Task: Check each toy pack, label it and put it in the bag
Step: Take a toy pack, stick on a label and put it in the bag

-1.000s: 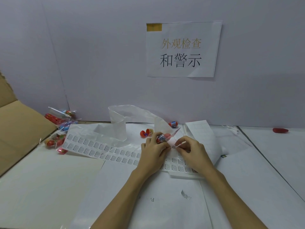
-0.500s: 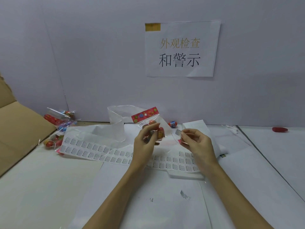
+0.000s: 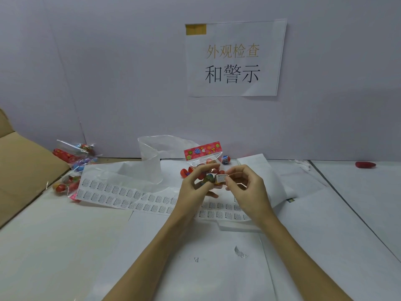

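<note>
My left hand point(image 3: 193, 187) grips a clear toy pack point(image 3: 204, 161) with a red flowered header, held upright above the table. My right hand point(image 3: 245, 187) pinches a small white warning label point(image 3: 221, 178) and holds it against the lower right of the pack. Below both hands lies a long label sheet point(image 3: 130, 195) with rows of printed stickers. A clear plastic bag point(image 3: 152, 161) stands open behind the sheet, left of the pack.
A heap of toy packs point(image 3: 73, 168) lies at the back left beside a cardboard box flap point(image 3: 26, 166). Loose small toys point(image 3: 225, 159) sit behind the held pack. A red object point(image 3: 365, 164) lies far right. White paper covers the table; a paper sign point(image 3: 234, 59) hangs on the wall.
My left hand raised the toy pack off the label sheet and turned it upright. My right hand peeled a label from the sheet and brought it to the pack.
</note>
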